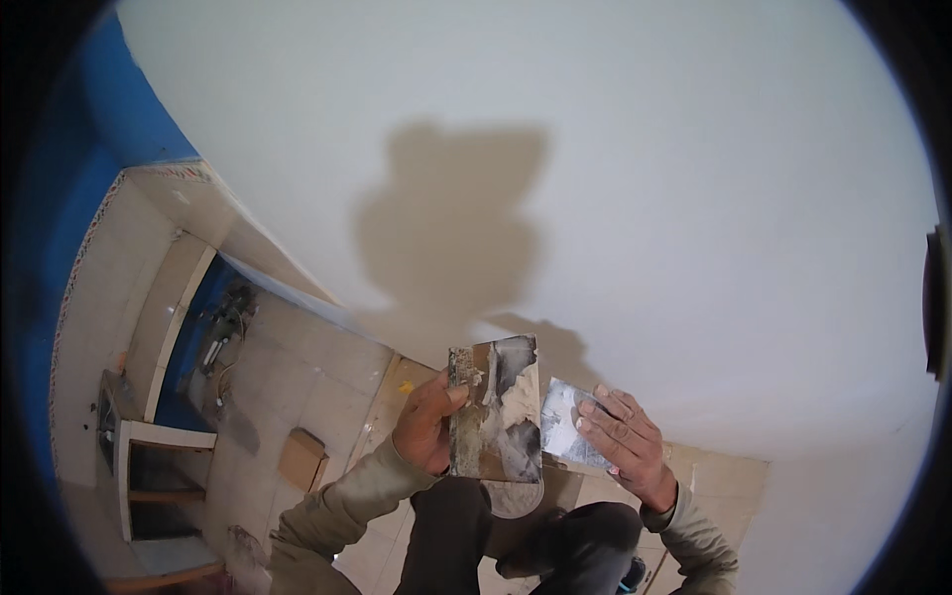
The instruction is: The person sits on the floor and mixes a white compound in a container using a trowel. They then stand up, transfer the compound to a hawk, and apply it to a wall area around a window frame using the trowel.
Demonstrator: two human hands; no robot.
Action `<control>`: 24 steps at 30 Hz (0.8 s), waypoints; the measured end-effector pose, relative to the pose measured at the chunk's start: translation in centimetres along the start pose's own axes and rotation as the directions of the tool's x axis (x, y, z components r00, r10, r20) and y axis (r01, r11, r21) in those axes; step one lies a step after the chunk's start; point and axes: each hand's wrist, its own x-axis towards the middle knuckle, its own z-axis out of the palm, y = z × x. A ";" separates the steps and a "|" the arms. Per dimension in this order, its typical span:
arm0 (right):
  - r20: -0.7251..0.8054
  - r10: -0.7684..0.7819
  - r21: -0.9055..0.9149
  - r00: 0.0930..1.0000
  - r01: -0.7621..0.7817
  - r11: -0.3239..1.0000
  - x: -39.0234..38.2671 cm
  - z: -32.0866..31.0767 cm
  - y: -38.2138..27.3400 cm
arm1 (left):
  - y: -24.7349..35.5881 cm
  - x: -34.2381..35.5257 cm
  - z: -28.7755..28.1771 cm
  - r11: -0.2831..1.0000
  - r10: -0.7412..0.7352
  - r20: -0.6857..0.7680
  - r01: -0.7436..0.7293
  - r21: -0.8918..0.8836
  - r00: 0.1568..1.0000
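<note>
My left hand point(426, 424) is closed on the left edge of a flat rectangular plate point(491, 436), its thumb over the front face. Pale putty-like paste and brown and grey smears cover that face. To its right, my right hand point(629, 441) grips a thin metal scraper blade point(563, 420), fingers laid across its face. Whitish residue coats the shiny blade, and its left edge comes close to the plate; whether they touch I cannot tell. Both tools are held in front of a smooth white wall point(694, 218).
My bent knees point(585, 545) are below, with a pale round-edged container point(517, 499) partly hidden between them. A brown cardboard box point(301, 459) lies on the tiled floor point(288, 387). At the left stand a shelf unit point(169, 433) and a heap of clutter point(230, 312).
</note>
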 end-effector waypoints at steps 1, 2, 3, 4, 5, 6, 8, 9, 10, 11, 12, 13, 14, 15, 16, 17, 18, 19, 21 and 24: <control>-0.074 0.098 0.100 0.992 -0.090 0.991 0.3 -1.7 -0.8 | 0.5 -0.3 1.6 1.000 0.010 -0.002 -0.010 0.012 1.000; -0.141 0.198 0.206 0.970 -0.167 0.964 1.2 -3.2 -1.8 | 1.4 -0.6 3.0 0.999 0.023 -0.002 -0.023 0.028 1.000; -0.194 0.303 0.313 0.933 -0.234 0.920 2.3 -4.8 -2.8 | 2.3 -0.8 4.4 0.999 0.034 -0.002 -0.034 0.043 0.999; -0.176 0.495 0.576 0.851 -0.319 0.753 3.4 -6.7 -3.9 | 3.2 -1.2 6.0 0.998 0.031 -0.016 -0.030 0.047 0.999; -0.095 0.653 0.789 0.752 -0.343 0.510 4.8 -8.8 -5.2 | 4.2 -1.8 7.7 0.998 0.037 -0.034 -0.035 0.053 0.999; 0.049 0.763 0.927 0.644 -0.314 0.206 6.5 -10.9 -6.6 | 5.2 -2.5 9.3 0.997 0.045 -0.065 -0.041 0.060 0.997; 0.210 0.794 0.977 0.570 -0.158 -0.145 12.0 -14.3 -9.3 | 7.0 -3.6 12.3 0.999 0.011 -0.085 -0.006 0.053 0.996; 0.318 0.748 0.947 0.582 -0.164 -0.275 13.5 -15.8 -10.1 | 7.9 -4.0 13.7 0.999 -0.014 -0.086 0.018 0.046 0.996; 0.420 0.687 0.899 0.593 -0.172 -0.402 15.1 -17.1 -10.8 | 8.7 -4.4 15.0 0.999 -0.015 -0.076 0.017 0.030 0.997; 0.476 0.620 0.871 0.624 -0.236 -0.432 17.2 -18.5 -11.3 | 9.8 -4.6 16.8 1.000 -0.013 -0.061 0.014 0.020 0.998; 0.490 0.606 0.863 0.626 -0.253 -0.437 18.4 -19.6 -12.0 | 11.2 -5.0 18.6 1.000 -0.010 -0.047 0.010 0.011 0.999; 0.506 0.591 0.854 0.628 -0.270 -0.444 19.6 -20.5 -12.7 | 12.8 -5.4 20.5 1.000 0.021 -0.037 -0.020 0.024 0.999; 0.524 0.574 0.843 0.630 -0.286 -0.456 20.0 -21.5 -13.4 | 13.6 -5.9 22.2 0.998 0.049 -0.031 -0.048 0.040 0.998; 0.507 0.608 0.858 0.611 -0.286 -0.427 21.0 -22.9 -13.9 | 14.4 -6.4 23.8 0.996 0.077 -0.025 -0.076 0.055 0.997; 0.507 0.624 0.857 0.595 -0.270 -0.439 21.3 -24.3 -14.5 | 15.0 -6.8 25.3 0.994 0.103 -0.044 -0.101 0.044 0.994; 0.478 0.653 0.873 0.587 -0.239 -0.425 21.2 -26.6 -15.3 | 15.6 -7.1 27.8 0.991 0.129 -0.030 -0.128 0.040 0.991; 0.478 0.658 0.872 0.582 -0.224 -0.435 21.5 -27.1 -15.6 | 16.5 -7.8 28.9 0.985 0.170 -0.050 -0.168 0.037 0.984; 0.476 0.704 0.879 0.527 -0.276 -0.388 21.3 -27.2 -15.9 | 17.5 -8.6 30.5 0.975 0.215 -0.062 -0.211 0.066 0.975; 0.476 0.725 0.876 0.498 -0.196 -0.440 21.5 -28.0 -16.1 | 19.5 -9.2 32.6 0.958 0.276 -0.089 -0.265 0.111 0.957; 0.451 0.668 0.874 0.592 -0.142 -0.465 24.7 -31.4 -18.9 | 20.9 -10.3 34.2 0.954 0.260 -0.111 -0.237 0.185 0.959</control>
